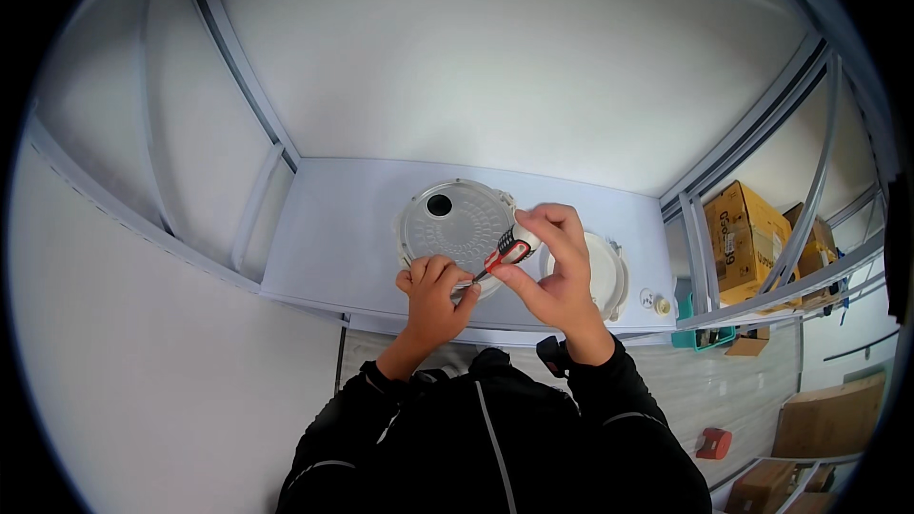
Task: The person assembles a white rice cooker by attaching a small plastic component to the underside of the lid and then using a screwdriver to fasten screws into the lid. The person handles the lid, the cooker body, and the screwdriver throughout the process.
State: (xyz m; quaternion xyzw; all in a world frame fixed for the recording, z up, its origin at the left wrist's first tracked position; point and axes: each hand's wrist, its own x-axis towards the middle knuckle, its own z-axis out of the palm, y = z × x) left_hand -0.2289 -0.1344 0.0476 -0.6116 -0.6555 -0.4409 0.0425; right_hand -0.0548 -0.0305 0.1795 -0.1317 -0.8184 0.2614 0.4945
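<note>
A round, grey-white metal-looking disc (466,221) with a patterned face and a dark round hole near its far left rests on the white table. My right hand (559,271) grips a red, black and white screwdriver (511,248), slanted with its tip toward the disc's near rim. Close to that tip, the fingers of my left hand (435,297) are bent together at the rim; whether they pinch the tip or a small part is too small to make out. To the right, partly behind my right hand, lies a white round plate-like part (606,271).
On the table's (328,219) right end sit a small yellowish round item (662,306) and a small pale disc (646,298). White walls and grey frame posts (685,171) surround the table. Right of it are cardboard boxes (747,243), a teal crate (705,336) and a red item (714,444) on the floor.
</note>
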